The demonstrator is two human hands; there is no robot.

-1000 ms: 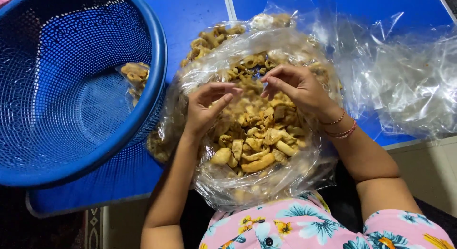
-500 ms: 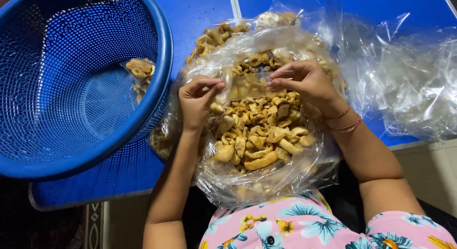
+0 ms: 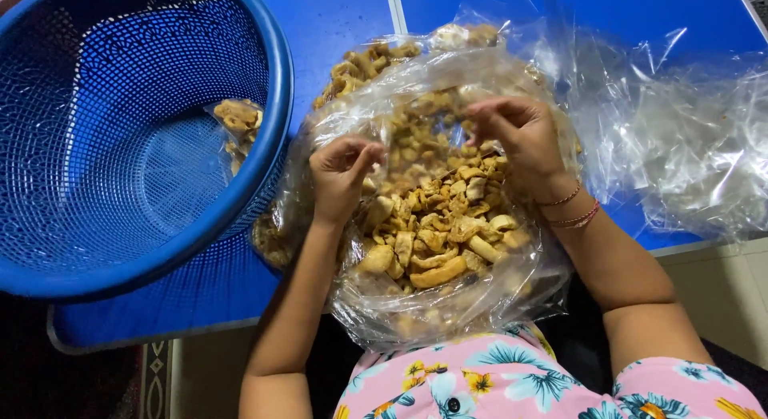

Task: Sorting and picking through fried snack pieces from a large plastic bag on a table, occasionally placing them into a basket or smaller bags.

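A large clear plastic bag [image 3: 448,299] full of golden fried snack pieces [image 3: 436,235] rests against my lap at the table's front edge. My left hand [image 3: 340,175] pinches the bag's upper rim on the left side. My right hand [image 3: 520,139], with thin bracelets at the wrist, grips the rim on the right. Both hands hold the bag's mouth apart above the snacks.
A big blue mesh basket [image 3: 264,139] stands tilted at the left, with a small filled bag [image 3: 236,119] inside it. More bagged snacks [image 3: 360,67] lie behind on the blue table [image 3: 336,19]. Empty clear bags [image 3: 680,131] pile at the right.
Both hands have shifted on the bag's rim and drawn slightly apart. The bag's mouth is pulled a little wider and higher than a second ago.
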